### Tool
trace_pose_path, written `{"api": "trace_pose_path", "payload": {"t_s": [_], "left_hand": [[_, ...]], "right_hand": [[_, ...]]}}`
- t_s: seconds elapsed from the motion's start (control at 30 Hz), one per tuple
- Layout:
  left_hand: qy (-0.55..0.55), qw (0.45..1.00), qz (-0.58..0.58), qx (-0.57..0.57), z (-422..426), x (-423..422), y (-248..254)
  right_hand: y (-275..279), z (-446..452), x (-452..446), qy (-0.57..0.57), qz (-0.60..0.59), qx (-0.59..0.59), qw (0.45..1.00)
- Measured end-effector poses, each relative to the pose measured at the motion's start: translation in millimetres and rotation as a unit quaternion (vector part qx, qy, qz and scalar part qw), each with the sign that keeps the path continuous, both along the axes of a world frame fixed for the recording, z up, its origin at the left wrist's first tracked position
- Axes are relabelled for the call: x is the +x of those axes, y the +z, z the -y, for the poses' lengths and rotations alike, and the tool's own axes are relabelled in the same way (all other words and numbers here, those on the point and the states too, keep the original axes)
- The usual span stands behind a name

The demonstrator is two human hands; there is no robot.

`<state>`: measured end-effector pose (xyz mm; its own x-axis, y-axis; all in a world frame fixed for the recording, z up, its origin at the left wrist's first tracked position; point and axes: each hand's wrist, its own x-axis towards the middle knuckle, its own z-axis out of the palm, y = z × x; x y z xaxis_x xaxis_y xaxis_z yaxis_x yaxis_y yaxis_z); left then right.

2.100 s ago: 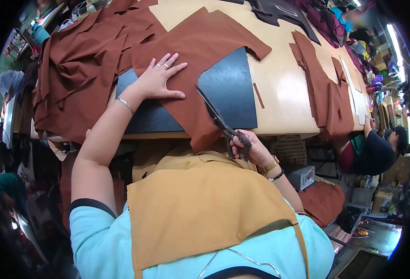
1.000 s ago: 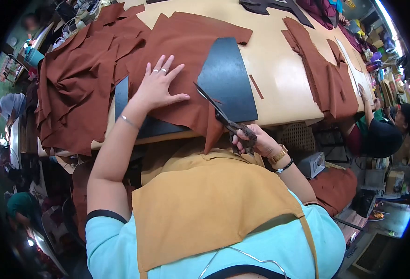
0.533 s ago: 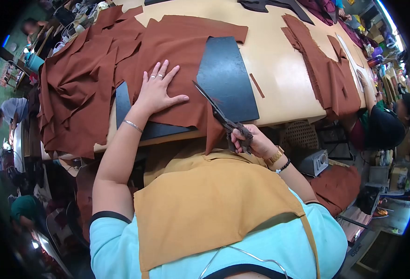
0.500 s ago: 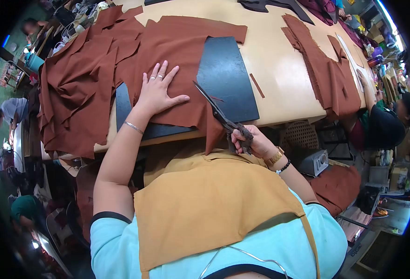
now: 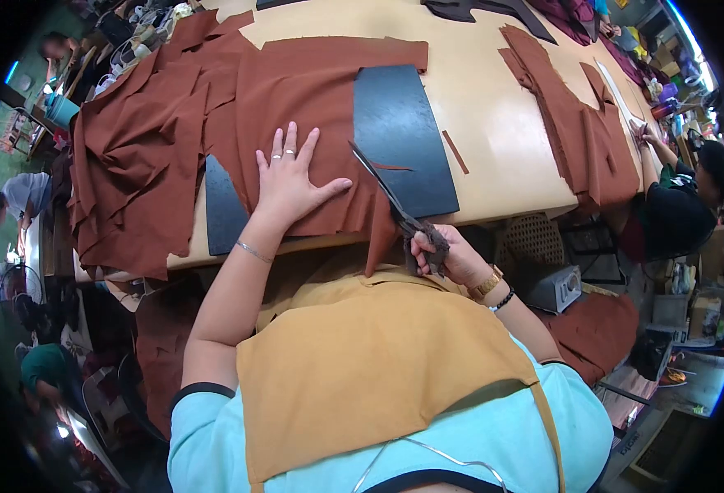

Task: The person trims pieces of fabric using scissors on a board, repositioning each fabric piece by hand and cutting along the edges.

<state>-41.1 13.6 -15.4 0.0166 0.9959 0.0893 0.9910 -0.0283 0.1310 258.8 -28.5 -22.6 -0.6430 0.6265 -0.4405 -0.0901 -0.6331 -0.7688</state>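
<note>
My left hand lies flat with spread fingers on a piece of rust-brown fabric. Under part of that fabric is a dark board, bare on its right side and at a corner on the left. My right hand grips a pair of scissors with wrapped handles at the table's front edge. The blades point up and left over the board, next to the fabric's right edge. A thin brown strip lies by the blades. A narrow point of fabric hangs over the edge beside the scissors.
Crumpled brown fabric covers the left of the table. More brown pieces and another thin strip lie to the right. Dark cut fabric is at the back. A person works at the right end.
My left hand and the fabric beneath it have shifted right and a little toward me, baring more of the board's left corner. The scissors moved only slightly; the strip by the blades shows longer.
</note>
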Motion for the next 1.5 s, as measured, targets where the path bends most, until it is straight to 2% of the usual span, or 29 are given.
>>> {"api": "trace_pose_path", "payload": {"t_s": [0.37, 0.47, 0.57, 0.67, 0.7, 1.13, 1.5], "left_hand": [[0.015, 0.999, 0.014, -0.048, 13.5, 23.9, 8.2], [0.006, 0.987, 0.060, -0.149, -2.5, 15.5, 29.3], [-0.094, 0.992, -0.028, -0.080, -37.5, -4.3, 34.8], [-0.165, 0.985, -0.048, -0.004, -58.2, -23.2, 26.9], [-0.171, 0.984, -0.049, -0.013, -60.5, -27.4, 18.9], [-0.082, 0.997, -0.002, -0.002, -38.7, -9.8, -2.7], [-0.073, 0.997, 0.012, -0.010, -15.8, 9.6, 1.3]], "right_hand": [[2.0, 4.3, 1.2, -0.023, -0.003, -0.001, 1.000], [0.9, 8.4, 7.4, -0.032, 0.002, -0.003, 0.999], [4.2, 8.0, 8.7, -0.032, 0.000, 0.000, 0.999], [4.4, 5.0, 7.1, -0.024, 0.000, 0.003, 1.000], [3.5, 3.6, 4.9, -0.025, 0.007, 0.000, 1.000], [2.0, 5.4, 3.5, -0.059, 0.019, 0.010, 0.998], [7.8, -5.0, -5.5, -0.065, 0.027, 0.005, 0.997]]}}
